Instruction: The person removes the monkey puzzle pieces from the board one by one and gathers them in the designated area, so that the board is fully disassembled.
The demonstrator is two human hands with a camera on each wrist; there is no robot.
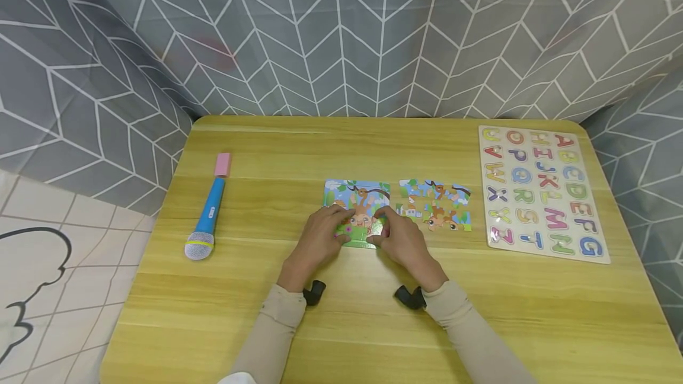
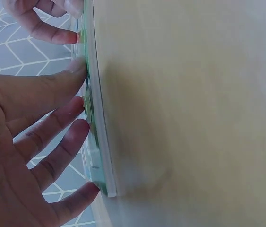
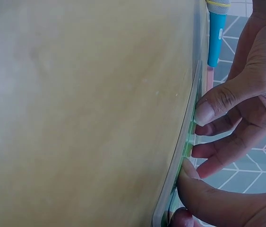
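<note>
A small picture puzzle board with a cartoon monkey lies mid-table. My left hand is at its lower left, with thumb and spread fingers touching the green part; the left wrist view shows these fingers fairly straight along the board's edge. My right hand is at the lower right; its bent thumb and index finger pinch a puzzle piece lying at the board's surface. In the right wrist view the right thumb presses close to the left fingertips. Fingers partly hide the piece.
Several loose puzzle pieces lie just right of the board. An alphabet board rests at the table's right side. On the left are a blue toy microphone and a pink block. A patterned curtain hangs behind the table.
</note>
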